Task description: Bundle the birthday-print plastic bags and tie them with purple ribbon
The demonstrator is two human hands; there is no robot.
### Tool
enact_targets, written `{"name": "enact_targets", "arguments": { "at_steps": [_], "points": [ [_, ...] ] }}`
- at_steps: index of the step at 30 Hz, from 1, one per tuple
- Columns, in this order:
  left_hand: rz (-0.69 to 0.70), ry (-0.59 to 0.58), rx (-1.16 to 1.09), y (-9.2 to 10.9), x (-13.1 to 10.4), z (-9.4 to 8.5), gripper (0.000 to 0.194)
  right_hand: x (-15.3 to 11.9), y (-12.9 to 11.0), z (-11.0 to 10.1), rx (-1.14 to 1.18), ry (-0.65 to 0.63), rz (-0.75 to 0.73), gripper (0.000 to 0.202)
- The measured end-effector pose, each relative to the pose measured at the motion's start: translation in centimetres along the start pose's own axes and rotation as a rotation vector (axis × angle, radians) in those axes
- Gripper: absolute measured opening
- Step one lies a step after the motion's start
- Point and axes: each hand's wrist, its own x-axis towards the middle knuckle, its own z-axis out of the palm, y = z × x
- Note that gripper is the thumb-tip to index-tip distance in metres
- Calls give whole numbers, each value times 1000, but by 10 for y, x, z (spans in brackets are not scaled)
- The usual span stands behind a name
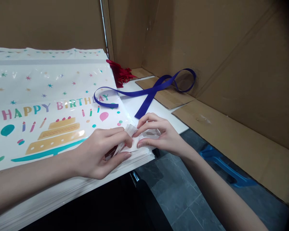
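- white packets (130,129), uncountable, are sitting over the near right corner of one printed stack (69,77);
- left hand (103,152) is gripping them, fingers curled;
- right hand (160,133), half open, is touching them; grip unclear;
- one blue ribbon (156,89) is looping beyond;
- one red bundle (120,73) is lying alongside.

Dim cardboard walls (219,48), glare on the glossy birthday sheet (62,91), darkness, perhaps vignetting, at top right.

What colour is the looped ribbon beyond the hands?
The ribbon is deep purplish blue; it shows best in the head view.
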Motion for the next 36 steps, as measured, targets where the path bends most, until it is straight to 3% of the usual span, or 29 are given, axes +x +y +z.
{"name": "enact_targets", "arguments": {
  "at_steps": [8,15,20,26,32,36],
  "points": [
    [-15,-15,22,1,3,0,16,-2,4,-3,49,45,-8,30],
    [76,-30,124,-2,3,1,23,-6,9,-8,52,-91,27,30],
    [76,-2,91,-1,3,2,9,-2,5,-4,47,-44,-1,27],
    [16,33,67,1,2,3,12,-3,9,-5,90,82,14,34],
    [98,-42,201,-2,3,0,25,-7,8,-10,50,-95,4,29],
    [94,-8,186,-2,2,2,17,-5,6,-7,25,-100,-11,30]
  ]
}}
